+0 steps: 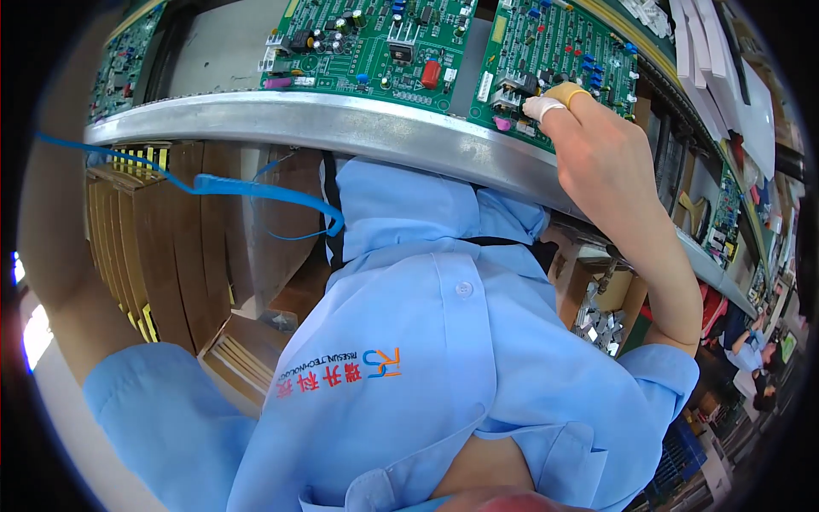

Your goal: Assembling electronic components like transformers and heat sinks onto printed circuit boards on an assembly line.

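Note:
My right hand (601,149) is over the near edge of a green circuit board (559,43) at the upper right. Its thumb and fingers are pinched together, with pale and yellow finger cots (543,107) on the tips. They touch or hover at the components beside a heat sink (508,100) and a pink part (502,124); anything between them is hidden. My left forearm (64,256) reaches up along the left side, and its hand is out of view. A blue wrist-strap cord (264,191) runs from that arm towards my waist.
Another populated green board (367,55) lies left of the first, behind a metal rail (324,115). Further left is one more board (128,64). Below the rail stand cardboard dividers (153,247) and a box of metal parts (600,320). A person (751,350) sits at far right.

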Tool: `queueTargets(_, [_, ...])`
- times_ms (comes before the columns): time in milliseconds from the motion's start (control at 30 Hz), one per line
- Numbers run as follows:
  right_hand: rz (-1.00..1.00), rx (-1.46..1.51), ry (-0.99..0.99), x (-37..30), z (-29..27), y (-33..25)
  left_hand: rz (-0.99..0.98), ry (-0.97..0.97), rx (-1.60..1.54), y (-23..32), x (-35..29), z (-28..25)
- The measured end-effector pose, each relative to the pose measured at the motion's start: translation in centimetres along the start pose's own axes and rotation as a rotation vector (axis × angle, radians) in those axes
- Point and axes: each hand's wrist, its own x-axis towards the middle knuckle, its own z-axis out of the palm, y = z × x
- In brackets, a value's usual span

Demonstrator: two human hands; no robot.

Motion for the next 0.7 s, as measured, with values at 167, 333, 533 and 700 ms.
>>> queueTargets(167, [0.084, 0.097, 0.01, 0.2, 0.1, 0.7, -0.1, 0.137, 0.149, -1.2, -1.3, 5.8])
queueTargets(333, [0.126, 0.177, 0.045, 0.1, 0.1, 1.3, -0.26, 0.106, 0.021, -3.4, -0.9, 7.2])
queueTargets(533, [0.176, 0.479, 0.185, -1.1, 0.8, 3.0, -0.202, -0.037, 0.136, -6.0, -1.5, 8.1])
queueTargets(700, [0.18, 0.428, 0.256, -2.1, 0.4, 3.9, -0.276, 0.0, 0.115, -5.6, -0.2, 10.7])
